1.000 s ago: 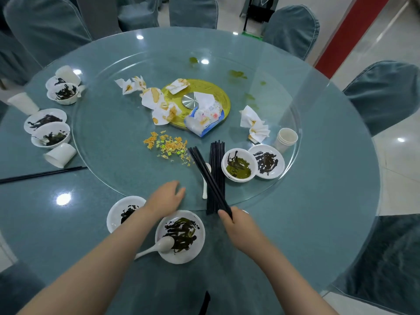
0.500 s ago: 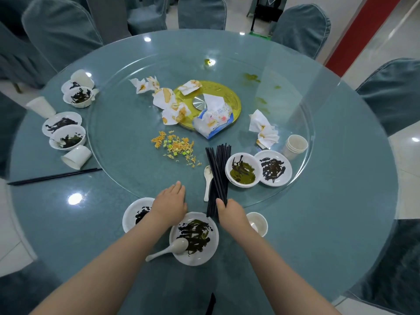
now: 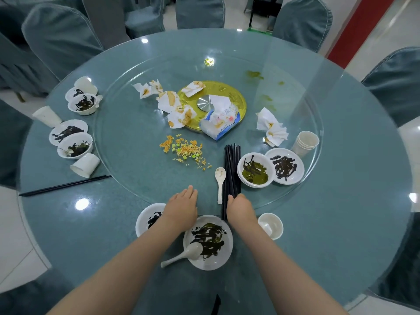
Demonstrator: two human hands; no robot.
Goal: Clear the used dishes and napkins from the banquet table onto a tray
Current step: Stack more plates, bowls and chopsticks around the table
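My left hand (image 3: 181, 206) lies flat, fingers straight, on the near rim of the glass turntable (image 3: 127, 169). My right hand (image 3: 241, 209) curls against the near end of a bundle of black chopsticks (image 3: 231, 167) lying on the turntable. Below my hands stand a smeared white bowl (image 3: 225, 237) with a spoon (image 3: 181, 256), a dirty plate (image 3: 145, 220) and a small cup (image 3: 271, 225). Another spoon (image 3: 220, 183) lies left of the bundle. A bowl with green sauce (image 3: 255, 170), a plate (image 3: 285, 165) and stacked cups (image 3: 304, 144) sit at the right. Stained napkins (image 3: 172, 104) (image 3: 272, 128) lie further back.
A tissue pack (image 3: 219, 120) rests on the gold centre disc (image 3: 236, 96). Noodle crumbs (image 3: 184, 152) are scattered mid-turntable. At the left are several dirty bowls and plates (image 3: 75, 145), tipped cups (image 3: 85, 164) and a chopstick pair (image 3: 66, 185). Covered chairs (image 3: 302, 21) ring the table.
My right hand has lowered the slanted pair of chopsticks onto the bundle, where they now lie parallel. My left hand has stayed on the turntable rim. The camera has shifted.
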